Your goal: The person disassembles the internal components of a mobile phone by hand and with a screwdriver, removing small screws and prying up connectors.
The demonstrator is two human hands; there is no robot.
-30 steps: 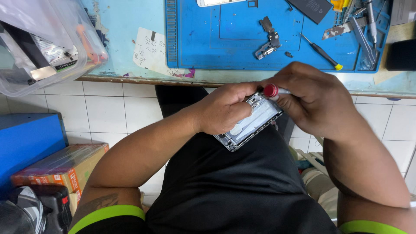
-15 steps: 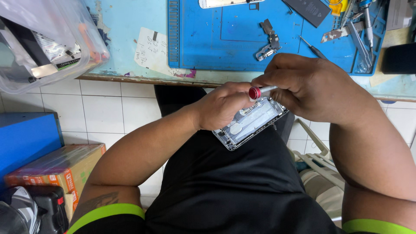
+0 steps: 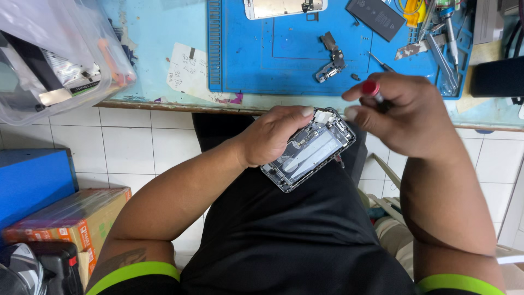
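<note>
Here, an opened phone (image 3: 308,150) is pinched steady by the left hand (image 3: 273,134); a red-capped screwdriver (image 3: 373,92), gripped in the right hand's (image 3: 406,117) curled fingers, is best kept upright.

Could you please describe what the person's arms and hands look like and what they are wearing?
Both hands, left hand and right hand, are bare, with no gloves or rings visible. The forearms are uncovered. Short black sleeves end in bright green bands. A dark tattoo marks the left upper arm.
</note>
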